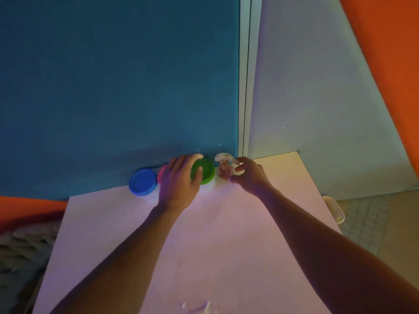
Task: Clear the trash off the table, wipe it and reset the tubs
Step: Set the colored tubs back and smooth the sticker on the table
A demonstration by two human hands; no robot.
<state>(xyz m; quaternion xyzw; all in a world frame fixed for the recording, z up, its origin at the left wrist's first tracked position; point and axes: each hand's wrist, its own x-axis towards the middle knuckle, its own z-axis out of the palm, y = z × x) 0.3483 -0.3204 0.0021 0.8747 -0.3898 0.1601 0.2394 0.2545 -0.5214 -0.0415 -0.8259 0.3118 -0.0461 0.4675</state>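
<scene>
So the left hand (179, 177) grips the green-lidded tub (203, 172) at the desk's (226, 234) back edge; right hand (246, 175) pinches a clear scrap (224, 157). Tub's probably light, stiff, slick plastic, so grab round the lid.

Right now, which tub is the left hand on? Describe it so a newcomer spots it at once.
Find the blue wall panel behind the pale table; three round lidded plastic tubs stand in a row at its foot. The left hand holds the rightmost, the green-lidded tub. Its neighbours are a pink-lidded tub, mostly hidden, and a blue-lidded tub.
</scene>
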